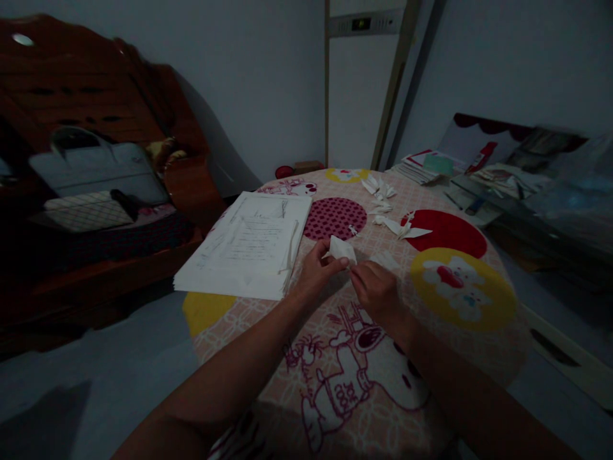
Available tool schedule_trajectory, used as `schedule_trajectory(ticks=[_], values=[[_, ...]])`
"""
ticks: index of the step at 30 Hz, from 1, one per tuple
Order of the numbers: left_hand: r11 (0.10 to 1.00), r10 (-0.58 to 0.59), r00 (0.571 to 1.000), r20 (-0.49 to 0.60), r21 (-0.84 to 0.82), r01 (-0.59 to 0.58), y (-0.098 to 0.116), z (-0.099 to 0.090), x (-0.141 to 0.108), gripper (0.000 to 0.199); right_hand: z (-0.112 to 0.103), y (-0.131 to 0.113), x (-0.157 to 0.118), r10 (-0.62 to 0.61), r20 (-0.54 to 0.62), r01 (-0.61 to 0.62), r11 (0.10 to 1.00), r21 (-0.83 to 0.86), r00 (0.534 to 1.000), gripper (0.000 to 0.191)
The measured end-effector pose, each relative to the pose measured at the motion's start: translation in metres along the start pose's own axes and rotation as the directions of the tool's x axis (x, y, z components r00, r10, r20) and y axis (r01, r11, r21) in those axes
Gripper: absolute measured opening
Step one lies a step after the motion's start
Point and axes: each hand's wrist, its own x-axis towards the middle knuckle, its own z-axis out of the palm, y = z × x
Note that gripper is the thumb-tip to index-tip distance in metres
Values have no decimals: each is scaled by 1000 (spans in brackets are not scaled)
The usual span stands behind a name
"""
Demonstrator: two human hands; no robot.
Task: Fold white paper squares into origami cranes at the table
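Between my two hands, above the patterned tablecloth (330, 313), is a small folded piece of white paper (343, 249). My left hand (318, 265) pinches it from the left, thumb across its lower part. On the lower right corner, the closed fingers of my right hand (376, 287) grip the same paper. Several folded white paper birds lie beyond my hands, among them one with spread wings (402, 227) near the red circle and a group (378, 186) farther back. The room is dim, so fine creases are hard to make out.
A thick stack of printed sheets (249, 249) lies left of my hands. Beyond the round table stand a wooden sofa (86, 64) with bags on it, at left, and a tall white cabinet unit (361, 96). Papers and books (426, 166) cover a surface at right.
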Motion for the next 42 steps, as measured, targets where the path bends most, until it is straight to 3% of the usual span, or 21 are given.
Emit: schedule_trajectory(ticks=[8, 17, 24, 32, 42], values=[[1000, 27, 1000, -12, -3, -27, 0, -1, 3, 36, -3, -4, 2, 11, 18, -11, 999, 31, 1000, 23], [997, -11, 1000, 28, -73, 13, -2, -3, 5, 37, -1, -1, 4, 46, -99, -26, 981, 194, 994, 18], [994, -25, 997, 79, -100, 33, -4, -6, 5, 43, -1, 1, 5, 153, -107, -118, 953, 281, 982, 32], [995, -33, 992, 121, -91, 44, -4, -7, 5, 40, -1, 4, 4, 475, 66, -440, 742, 505, 877, 45], [992, -49, 993, 112, -112, 62, -5, -7, 5, 37, -3, 3, 8, 541, 230, -499, 426, 755, 809, 54]])
